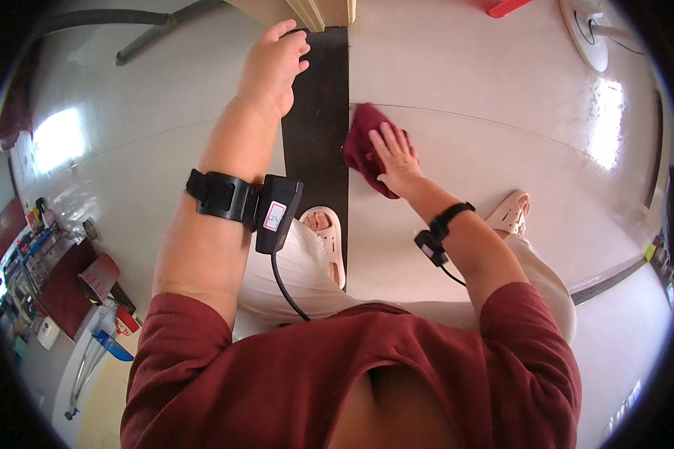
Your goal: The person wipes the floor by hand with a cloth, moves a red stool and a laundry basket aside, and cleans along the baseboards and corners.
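My right hand (pixel 397 160) lies flat on a crumpled maroon cloth (pixel 365 137), its fingers stretched out over the fabric. The cloth rests on the pale, glossy floor (pixel 455 151), with its left edge at the border of a dark floor strip (pixel 316 112). My left hand (pixel 275 67) is empty, its fingers loosely bent and apart. In the picture it appears over the left edge of the dark strip, close to the foot of a cream door frame (pixel 309 14). Whether it touches anything cannot be made out.
My feet wear light clogs (pixel 332 241), one beside the dark strip and one further right (pixel 511 212). A white round stand base (pixel 587 33) is at the upper right. Grey tubular legs (pixel 146 33) stand upper left. A blue dustpan (pixel 112 345) and clutter fill the lower left.
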